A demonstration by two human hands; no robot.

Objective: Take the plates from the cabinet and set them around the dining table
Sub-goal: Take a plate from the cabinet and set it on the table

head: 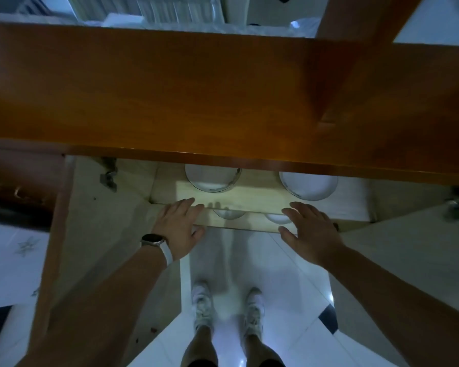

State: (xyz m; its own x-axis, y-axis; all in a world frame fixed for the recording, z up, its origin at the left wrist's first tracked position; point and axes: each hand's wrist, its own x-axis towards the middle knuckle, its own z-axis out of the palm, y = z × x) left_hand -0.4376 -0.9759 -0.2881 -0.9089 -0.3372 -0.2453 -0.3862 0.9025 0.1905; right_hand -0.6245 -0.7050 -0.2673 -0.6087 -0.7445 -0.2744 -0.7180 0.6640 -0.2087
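Two bare forearms are seen reaching up from the lower corners. Between them a pair of white lace-up shoes (203,305) is planted on the glossy white tiled floor (289,327).

The left hand (179,226) is held palm down, with a dark-faced wristwatch on a white strap (154,239) worn at the wrist. Its fingers are straight and slightly spread, and nothing is gripped. Its fingertips are placed over the front edge of the pale wooden shelf (249,200), near the left end of that edge; whether the edge is touched cannot be told. The right hand (310,234) is likewise turned palm down, with fingers straight and fanned and the thumb out to the left. Nothing is held, and it is poised over the same front edge toward the right end.

The shelf is set inside the orange-brown wooden cabinet (170,88), and its rear is hidden by the cabinet's top board. The left cabinet door (90,221) and the right cabinet door (408,247) are swung open, with their pale inner faces shown.

A clear glass round plate (212,178) lies flat and face up toward the left end of the shelf. A white round ceramic plate (309,185) lies flat toward the right end. Only their near arcs are shown, and being round they have no long axis.

On the level below the front edge, a second glass plate (229,213) and a second white plate (276,218) are glimpsed between the hands.
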